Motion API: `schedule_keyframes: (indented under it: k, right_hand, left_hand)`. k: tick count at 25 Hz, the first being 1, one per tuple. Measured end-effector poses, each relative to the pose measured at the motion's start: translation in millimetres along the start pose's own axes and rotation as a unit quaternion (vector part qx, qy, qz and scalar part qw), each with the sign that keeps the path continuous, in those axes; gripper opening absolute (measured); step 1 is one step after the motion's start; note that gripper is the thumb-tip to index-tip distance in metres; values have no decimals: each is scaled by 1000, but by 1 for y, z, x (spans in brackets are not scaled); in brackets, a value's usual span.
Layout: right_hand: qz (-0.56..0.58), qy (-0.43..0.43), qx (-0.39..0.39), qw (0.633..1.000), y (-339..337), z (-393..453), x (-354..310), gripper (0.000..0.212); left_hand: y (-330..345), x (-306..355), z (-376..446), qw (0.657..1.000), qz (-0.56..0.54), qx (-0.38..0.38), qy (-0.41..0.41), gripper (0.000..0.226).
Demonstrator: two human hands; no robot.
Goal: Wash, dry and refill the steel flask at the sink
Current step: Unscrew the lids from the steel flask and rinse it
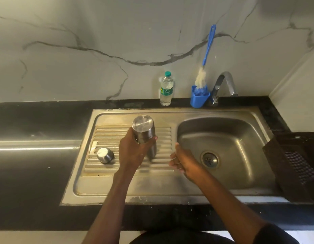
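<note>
Draining, by the look: flask [144, 133] upended over the drainboard [107, 136], gripped round its body by the left hand [132, 152], right hand [183, 161] loosely spread beside, cap [105, 155] apart; next, probably drying.

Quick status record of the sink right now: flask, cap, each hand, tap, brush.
flask: steel flask held upside down over the ribbed drainboard
cap: steel cap on drainboard, left of flask, apart from it
left hand: left hand gripping flask body
right hand: right hand empty, open, beside basin
tap: tap no water seen
brush: blue bottle brush standing in blue holder
</note>
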State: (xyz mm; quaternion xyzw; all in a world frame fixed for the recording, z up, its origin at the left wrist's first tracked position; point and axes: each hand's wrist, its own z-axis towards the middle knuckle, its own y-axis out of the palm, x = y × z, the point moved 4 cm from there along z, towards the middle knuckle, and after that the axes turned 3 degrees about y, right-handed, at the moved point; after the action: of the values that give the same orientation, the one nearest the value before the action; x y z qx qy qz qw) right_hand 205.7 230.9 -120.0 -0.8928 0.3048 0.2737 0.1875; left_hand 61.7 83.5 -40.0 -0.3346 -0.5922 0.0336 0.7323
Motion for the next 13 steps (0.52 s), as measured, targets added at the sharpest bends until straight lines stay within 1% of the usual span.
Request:
schedule_keyframes:
  k: [3, 6, 9, 11, 13]
  right_hand:
    - [-8, -10, 4, 1000, 1, 0, 5, 57]
    - [-2, -21, 12, 1000, 3, -5, 6, 52]
    - [-12, -40, 13, 999, 4, -8, 6, 47]
    - [-31, -71, 21, 997, 5, -7, 6, 45]
    - [-61, -113, 36, 991, 5, -6, 4, 41]
  left_hand:
    - [2, -8, -5, 1000, 20, -6, 5, 52]
    - [3, -13, -11, 1000, -1, -12, 3, 56]
    - [1, -12, -13, 1000, -22, -9, -11, 67]
    - [-1, -8, -14, 1000, -24, -1, -14, 78]
    - [-1, -4, -14, 1000, -21, -1, -13, 82]
